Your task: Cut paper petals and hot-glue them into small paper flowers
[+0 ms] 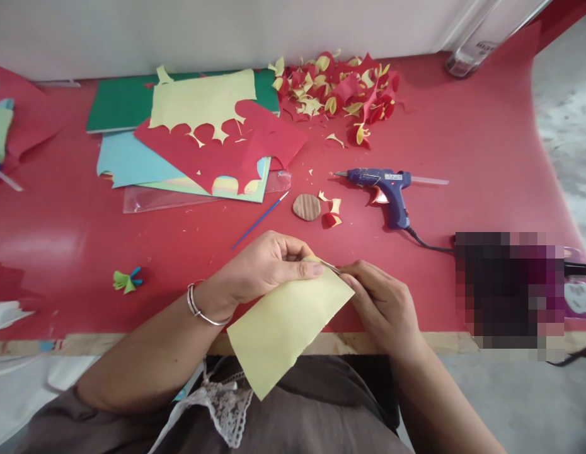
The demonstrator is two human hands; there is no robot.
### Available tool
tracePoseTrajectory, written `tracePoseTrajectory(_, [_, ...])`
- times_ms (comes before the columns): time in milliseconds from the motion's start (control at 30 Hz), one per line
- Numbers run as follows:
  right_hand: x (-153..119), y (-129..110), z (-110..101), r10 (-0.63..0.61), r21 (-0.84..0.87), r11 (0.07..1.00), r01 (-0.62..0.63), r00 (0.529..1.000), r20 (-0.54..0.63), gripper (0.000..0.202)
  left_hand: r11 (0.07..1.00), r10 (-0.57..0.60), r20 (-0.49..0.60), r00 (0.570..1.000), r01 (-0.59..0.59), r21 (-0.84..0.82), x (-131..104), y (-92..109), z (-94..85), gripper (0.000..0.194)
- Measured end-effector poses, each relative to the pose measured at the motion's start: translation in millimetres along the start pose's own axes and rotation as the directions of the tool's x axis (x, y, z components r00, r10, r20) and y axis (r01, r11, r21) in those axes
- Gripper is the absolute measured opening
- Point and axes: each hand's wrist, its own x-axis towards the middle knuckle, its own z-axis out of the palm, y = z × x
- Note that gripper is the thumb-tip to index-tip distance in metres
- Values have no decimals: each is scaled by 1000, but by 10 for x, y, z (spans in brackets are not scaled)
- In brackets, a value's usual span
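My left hand (278,265), with a silver bangle on its wrist, pinches the upper edge of a pale yellow paper sheet (293,321) between thumb and fingers. The sheet hangs tilted over the table's front edge. To its right my right hand (380,299) is closed around small scissors (331,268); their thin metal blades point left along the sheet's top edge, close to my left thumb. The scissor handles are hidden inside my right hand.
Beyond my hands lie a blue glue gun (385,186), a wooden disc (306,207), a thin blue brush (259,221), cut coloured sheets (203,104) and a red and yellow scrap pile (338,88). A green and blue paper piece (126,280) sits left. A blurred block covers the right.
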Motion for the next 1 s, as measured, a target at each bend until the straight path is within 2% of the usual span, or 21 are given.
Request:
tracePoseTrajectory(467, [0,-6,6,28,20,999,-27,1000,-8,24,1000,-24,18,1000,24,-5,23,-17,3,42])
tracePoseTrajectory(1000, [10,-8,18,11,11,1000,-11,1000,1,24,998,-40,16,999,40,44,15,-23,-27,33])
